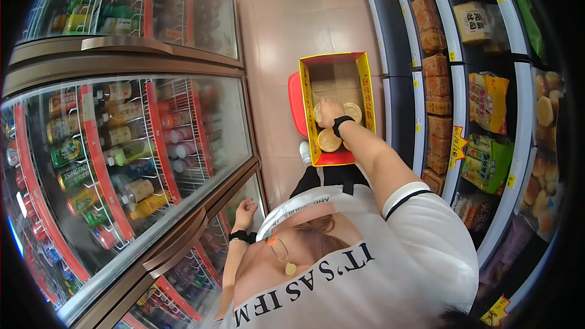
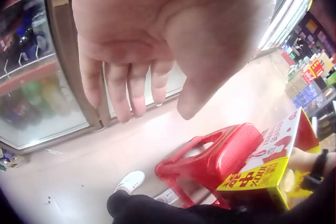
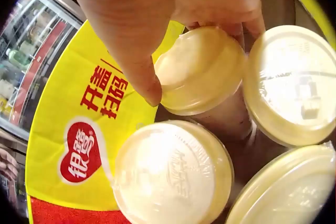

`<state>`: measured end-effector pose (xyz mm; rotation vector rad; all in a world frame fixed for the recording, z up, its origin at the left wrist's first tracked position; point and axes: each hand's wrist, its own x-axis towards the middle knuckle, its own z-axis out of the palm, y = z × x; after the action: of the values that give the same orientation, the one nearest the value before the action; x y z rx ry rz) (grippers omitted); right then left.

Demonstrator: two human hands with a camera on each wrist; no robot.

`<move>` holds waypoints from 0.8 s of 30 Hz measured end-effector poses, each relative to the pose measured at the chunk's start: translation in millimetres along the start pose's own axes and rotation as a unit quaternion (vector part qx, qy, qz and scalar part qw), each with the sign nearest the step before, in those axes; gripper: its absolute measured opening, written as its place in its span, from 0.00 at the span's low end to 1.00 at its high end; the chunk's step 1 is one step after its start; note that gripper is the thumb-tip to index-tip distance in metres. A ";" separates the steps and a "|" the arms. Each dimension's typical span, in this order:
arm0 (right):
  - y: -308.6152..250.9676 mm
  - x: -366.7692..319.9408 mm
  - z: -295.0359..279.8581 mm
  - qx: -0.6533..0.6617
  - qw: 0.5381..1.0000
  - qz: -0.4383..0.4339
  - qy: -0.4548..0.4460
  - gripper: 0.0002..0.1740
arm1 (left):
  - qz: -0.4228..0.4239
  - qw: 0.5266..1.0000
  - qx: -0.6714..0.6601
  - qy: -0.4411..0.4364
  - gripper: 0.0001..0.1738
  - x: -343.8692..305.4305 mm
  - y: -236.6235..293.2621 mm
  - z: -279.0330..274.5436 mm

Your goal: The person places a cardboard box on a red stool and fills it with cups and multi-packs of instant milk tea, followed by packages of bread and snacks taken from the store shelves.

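Note:
Inside a yellow and red cardboard box (image 1: 368, 94), my right hand (image 1: 329, 113) reaches down among round gold-lidded containers (image 1: 329, 140). The right wrist view shows that hand (image 3: 173, 8) gripping one tilted container (image 3: 199, 71) between thumb and fingers. Beside it are other lidded containers (image 3: 173, 174), near the box's yellow flap (image 3: 79, 113). My left hand (image 1: 246, 210) hangs by the fridge doors and holds nothing; in the left wrist view this hand (image 2: 168, 40) has its fingers loosely extended.
A red plastic stool (image 2: 231, 153) stands under the box. Glass-doored fridges with bottles and cans (image 1: 67, 152) line the left. Shelves with packaged bread (image 1: 436, 79) and snack bags (image 1: 487, 100) run along the right. A white shoe (image 2: 131, 181) is on the tiled floor (image 2: 68, 182).

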<state>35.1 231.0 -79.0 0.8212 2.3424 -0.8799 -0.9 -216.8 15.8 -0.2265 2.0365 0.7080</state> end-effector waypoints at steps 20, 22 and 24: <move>-4.1 -19.7 22.8 -0.005 0.989 0.045 0.144 0.29 | 0.107 0.982 0.122 -0.094 0.23 96.2 51.3 -80.3; -5.5 -37.8 17.0 0.027 0.985 0.056 0.164 0.29 | 0.143 0.967 0.179 -0.114 0.22 111.6 83.4 -90.5; -4.9 -59.5 9.5 0.067 0.977 0.071 0.189 0.37 | 0.179 0.960 0.192 -0.095 0.23 120.3 112.9 -96.8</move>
<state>75.2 200.0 -45.9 1.2930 2.5202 -0.8908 -184.3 -165.4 -1.4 0.4312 1.9988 0.5093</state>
